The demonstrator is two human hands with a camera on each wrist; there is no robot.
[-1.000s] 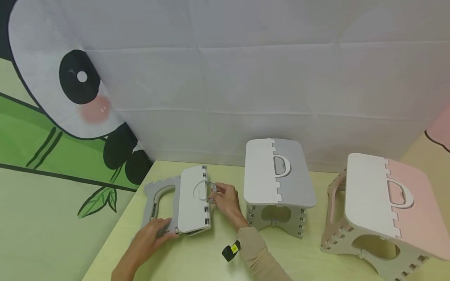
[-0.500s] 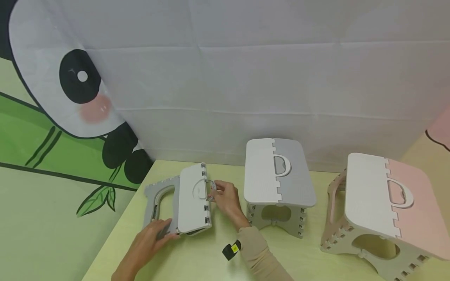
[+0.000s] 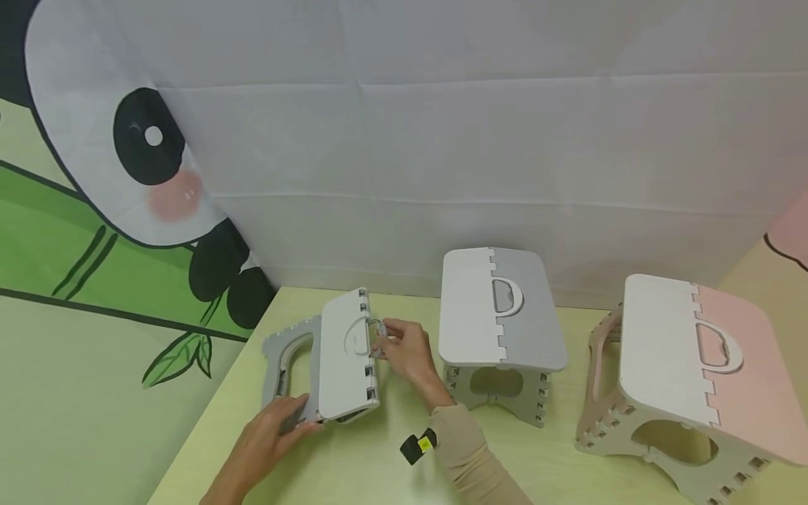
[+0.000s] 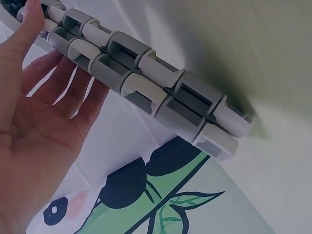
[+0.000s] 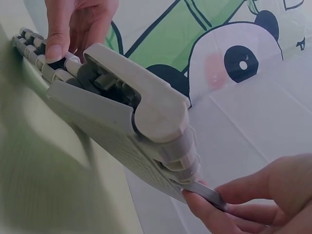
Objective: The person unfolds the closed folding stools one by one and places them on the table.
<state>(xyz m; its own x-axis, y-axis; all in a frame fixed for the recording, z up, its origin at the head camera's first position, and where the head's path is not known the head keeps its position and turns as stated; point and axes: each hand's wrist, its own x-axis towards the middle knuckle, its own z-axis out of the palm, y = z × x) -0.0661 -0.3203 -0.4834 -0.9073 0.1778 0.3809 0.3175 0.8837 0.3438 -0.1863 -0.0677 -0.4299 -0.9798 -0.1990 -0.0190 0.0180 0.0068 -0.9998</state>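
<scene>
A folding step stool (image 3: 344, 365), grey and white, is folded nearly flat at the left of the table in the head view. My left hand (image 3: 271, 429) grips its near side, thumb and fingers on opposite faces. In the left wrist view that hand (image 4: 46, 112) holds the hinged leg edge (image 4: 129, 61). My right hand (image 3: 407, 349) pinches the loop handle (image 3: 384, 331) on the seat's fold. The right wrist view shows the handle (image 5: 207, 194) between thumb and fingers, the folded seat tilted above the table.
An unfolded white-and-grey stool (image 3: 530, 315) stands just right of my right hand. Farther right is an unfolded white-and-pink stool (image 3: 745, 358). Behind the table (image 3: 379, 466) hangs a white cloth (image 3: 404, 154) with a cartoon panda. A black device (image 3: 413, 447) is at my right wrist.
The folded stool's handle edge has risen slightly, with my right hand moving up a little along with it. My left hand keeps its grip in nearly the same spot.
</scene>
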